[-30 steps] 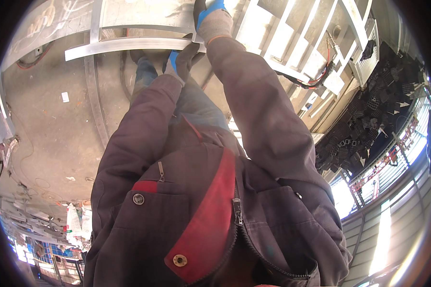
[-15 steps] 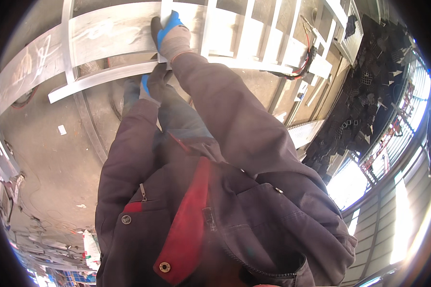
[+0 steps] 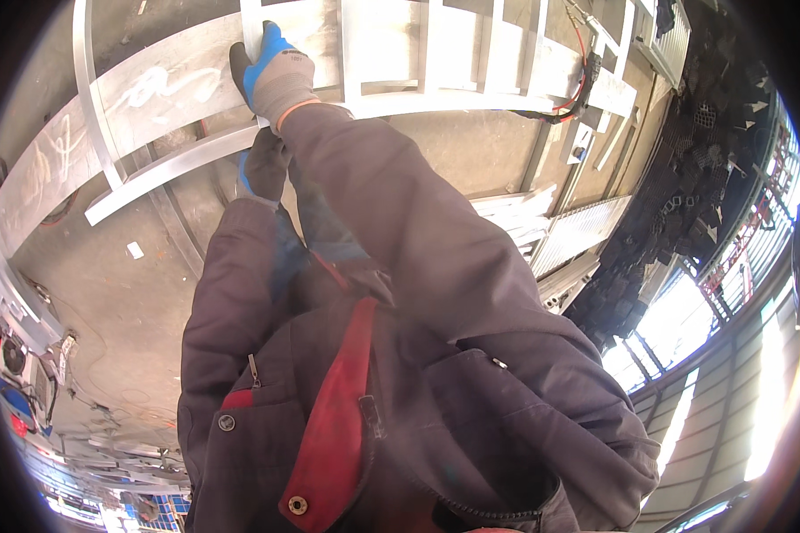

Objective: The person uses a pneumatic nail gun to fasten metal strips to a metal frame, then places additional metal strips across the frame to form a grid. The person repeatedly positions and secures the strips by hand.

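Note:
My right hand (image 3: 277, 75), in a grey knit glove with blue and black coating, is closed around a silver metal crossbar (image 3: 252, 19). That bar belongs to a ladder-like metal frame. Just below the frame's near rail (image 3: 182, 160) is my left hand (image 3: 261, 167), in a dark and blue glove. Its fingers reach up to the rail beneath the right wrist and look closed on the lower end of the same bar, partly hidden. The frame lies over a wide pale metal plank (image 3: 49, 173) with chalk-like marks.
More crossbars (image 3: 431, 44) run to the right. A black and red cable (image 3: 585, 84) hangs at the frame's right end. Stacked metal lengths (image 3: 520, 213) lie right of my arm, beside a heap of dark pieces (image 3: 676, 186). A white scrap (image 3: 134, 250) is on the floor.
Both hands have shifted left in the picture. The right hand still grips a crossbar, and the left hand stays below the rail. The view has turned slightly.

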Demonstrator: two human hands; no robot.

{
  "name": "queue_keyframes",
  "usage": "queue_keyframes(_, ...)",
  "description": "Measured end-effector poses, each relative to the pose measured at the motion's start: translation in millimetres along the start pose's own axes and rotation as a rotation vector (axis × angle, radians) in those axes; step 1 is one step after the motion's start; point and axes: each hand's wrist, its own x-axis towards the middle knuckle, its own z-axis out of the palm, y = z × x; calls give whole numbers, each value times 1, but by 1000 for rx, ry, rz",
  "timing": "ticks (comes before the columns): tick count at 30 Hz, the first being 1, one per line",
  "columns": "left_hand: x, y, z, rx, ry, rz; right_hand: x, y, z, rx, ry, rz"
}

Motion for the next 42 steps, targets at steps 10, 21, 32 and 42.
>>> queue_keyframes(10,-3,33,-12,789,-146,53,-1,-1,1,16,15,42)
queue_keyframes(21,-10,45,-30,92,-3,-195,-83,21,-44,214,-6,-65)
queue_keyframes(32,-13,249,11,-521,149,-213,-170,56,-67,198,-77,-423)
queue_keyframes(42,12,139,-4,-378,374,-292,-45,165,-178,-272,413,-33)
